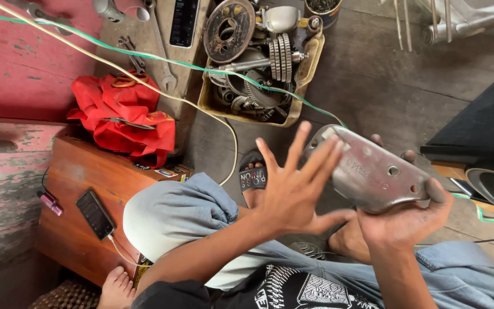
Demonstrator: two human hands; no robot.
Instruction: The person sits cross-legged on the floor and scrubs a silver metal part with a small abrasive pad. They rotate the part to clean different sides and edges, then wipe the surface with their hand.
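Colours I see from here
Dull grey metal cover, red cloth, pale blue jeans, green cable, brown wooden box.

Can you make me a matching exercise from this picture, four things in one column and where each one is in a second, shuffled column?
Things:
1. metal cover
2. phone
3. red cloth
4. gears

Places:
A. in the tan tray of engine parts on the floor
B. flat on the wooden box, with a white cable plugged in
C. gripped in the right hand, with the spread left hand against it
D. bunched at the far edge of the wooden box, with a flat tool lying on it

Pairs: 1-C, 2-B, 3-D, 4-A
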